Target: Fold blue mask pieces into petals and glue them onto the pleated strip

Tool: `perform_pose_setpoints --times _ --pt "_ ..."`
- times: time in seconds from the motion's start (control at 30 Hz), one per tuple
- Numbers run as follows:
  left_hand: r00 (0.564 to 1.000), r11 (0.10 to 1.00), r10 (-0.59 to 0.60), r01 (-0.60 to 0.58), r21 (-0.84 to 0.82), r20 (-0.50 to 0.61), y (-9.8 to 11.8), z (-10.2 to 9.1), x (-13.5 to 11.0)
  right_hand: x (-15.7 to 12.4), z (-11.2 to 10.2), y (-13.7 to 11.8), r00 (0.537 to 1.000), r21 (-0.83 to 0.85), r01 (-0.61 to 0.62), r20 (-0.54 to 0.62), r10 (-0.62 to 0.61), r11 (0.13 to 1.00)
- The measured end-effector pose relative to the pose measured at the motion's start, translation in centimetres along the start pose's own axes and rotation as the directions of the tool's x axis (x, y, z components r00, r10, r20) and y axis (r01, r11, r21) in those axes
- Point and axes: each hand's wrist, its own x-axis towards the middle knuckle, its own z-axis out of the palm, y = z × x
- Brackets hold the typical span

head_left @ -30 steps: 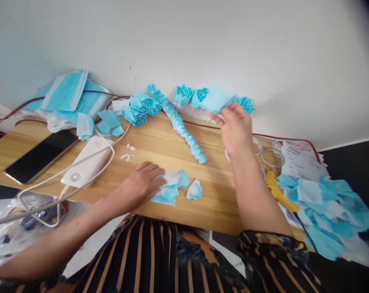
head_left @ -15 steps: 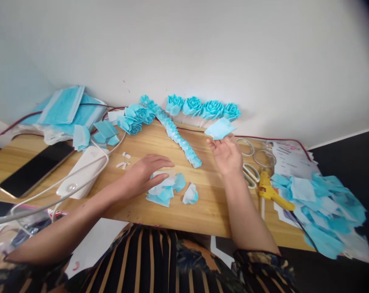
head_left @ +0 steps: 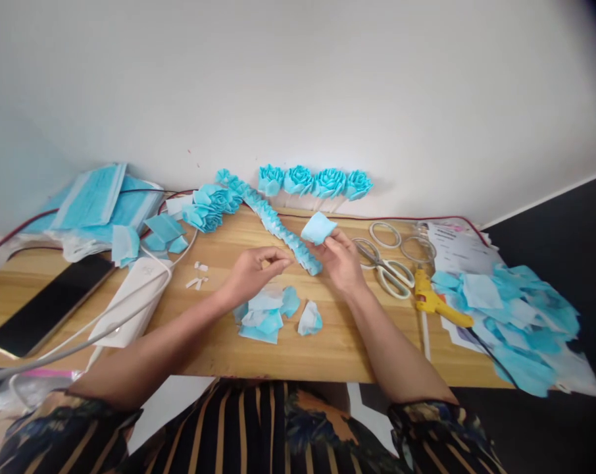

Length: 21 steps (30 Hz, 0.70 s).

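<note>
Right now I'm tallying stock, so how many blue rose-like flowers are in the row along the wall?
4, side by side along the wall: a leftmost rose, a second rose, a third rose and a rightmost rose. None in that row seems hidden.

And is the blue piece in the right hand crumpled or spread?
Mostly spread: the blue piece shows one broad face in the right hand; whether an edge folds under, I cannot tell.
</note>
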Motion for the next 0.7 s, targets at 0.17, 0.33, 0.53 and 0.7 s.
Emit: perform_pose_setpoints --times 0.17,0.33,0.53,0.7 --pt "0.997 0.992 -0.057 0.05 -0.119 -0.058 0.7 -0.6 1.6 -0.4 0.2 0.2 1.0 -0.071 -0.012 0.006 0.013 0.997" --pt "0.993 0.975 -0.11 0.098 -0.2 -0.05 0.6 -0.5 3.7 -0.9 0.5 0.1 0.999 -0.157 -0.019 0.029 0.024 0.987" --pt "0.976 0.883 -0.205 0.216 -0.417 0.072 -0.1 0.4 5.2 -1.0 0.3 0.5 0.998 -0.184 -0.041 0.049 0.051 0.982" --pt "0.981 0.882 -0.192 0.172 -0.44 0.0 -0.5 0.8 5.4 -0.7 0.3 0.5 0.996 -0.14 -0.062 0.049 0.069 0.988"
